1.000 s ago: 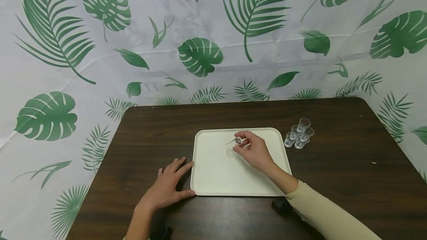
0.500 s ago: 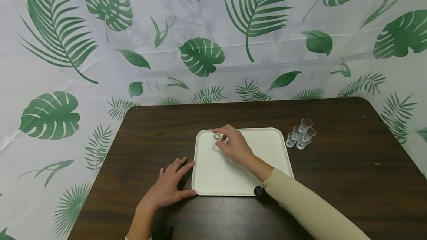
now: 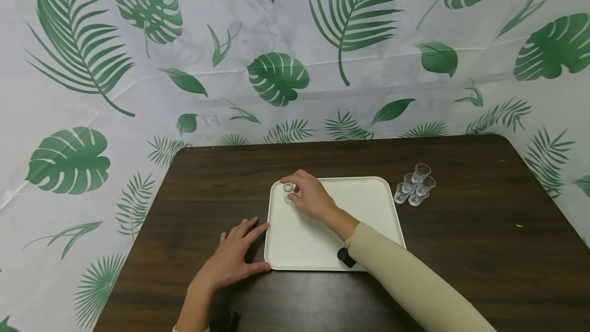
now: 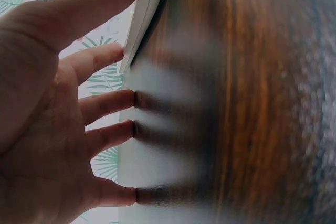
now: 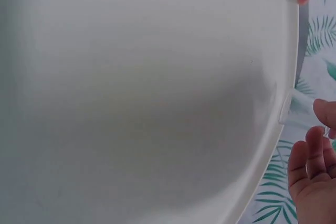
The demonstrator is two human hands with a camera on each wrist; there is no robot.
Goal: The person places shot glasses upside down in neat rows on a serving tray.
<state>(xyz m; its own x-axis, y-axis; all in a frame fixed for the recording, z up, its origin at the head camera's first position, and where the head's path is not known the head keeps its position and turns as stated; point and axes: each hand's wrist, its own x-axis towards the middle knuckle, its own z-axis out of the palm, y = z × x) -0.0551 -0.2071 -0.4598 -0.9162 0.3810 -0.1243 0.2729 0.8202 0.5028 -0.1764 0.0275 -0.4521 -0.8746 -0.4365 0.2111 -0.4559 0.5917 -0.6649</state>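
Observation:
In the head view my right hand [image 3: 310, 196] pinches a small clear shot glass [image 3: 288, 187] at the far left corner of the cream tray [image 3: 332, 240]. The right wrist view has the glass [image 5: 300, 100] upside down, its wide rim low at the tray surface [image 5: 157, 77] and its narrow end by the fingers of the right hand [image 5: 317, 161]. Whether the rim touches the tray is hard to tell. My left hand [image 3: 232, 255] rests spread on the table, thumb and index finger against the tray's left edge; the left wrist view shows its fingers [image 4: 107, 141] extended.
Several clear shot glasses [image 3: 415, 187] stand clustered, some stacked, on the dark wooden table [image 3: 470, 219] right of the tray. A leaf-patterned cloth [image 3: 276, 24] hangs behind the table. A small yellow speck [image 3: 519, 226] lies at the right.
My right hand has moved left across the tray with the shot glass, from near its upper middle to the far left corner. The glass has gone from tilted to more upright. The left hand stays put.

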